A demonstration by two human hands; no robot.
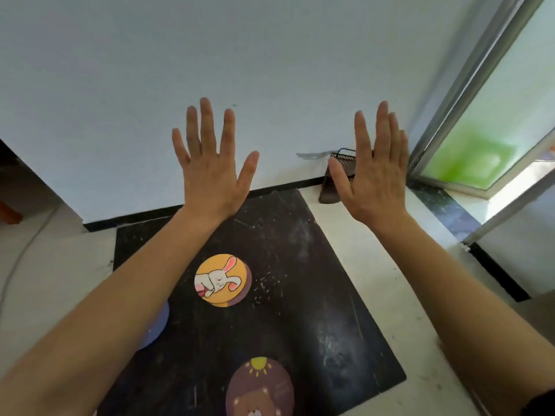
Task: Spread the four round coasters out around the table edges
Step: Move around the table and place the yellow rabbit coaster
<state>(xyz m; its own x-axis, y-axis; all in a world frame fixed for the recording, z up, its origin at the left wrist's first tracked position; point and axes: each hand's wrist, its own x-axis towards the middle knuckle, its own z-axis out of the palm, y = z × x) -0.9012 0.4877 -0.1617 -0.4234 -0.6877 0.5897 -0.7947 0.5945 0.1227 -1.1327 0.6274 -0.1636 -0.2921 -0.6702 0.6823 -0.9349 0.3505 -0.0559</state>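
Note:
A yellow rabbit coaster (220,279) lies near the middle of the black table (300,295), on top of a purple coaster (244,291) whose edge peeks out to the right. A purple bear coaster (259,388) sits at the near edge. A blue coaster (157,327) is mostly hidden under my left forearm. My left hand (210,163) and my right hand (372,166) are raised above the table's far end, fingers spread, holding nothing.
The table stands on a pale floor against a white wall. A dark box-like object (333,178) sits by the wall behind my right hand. A sliding glass door frame (450,115) is on the right.

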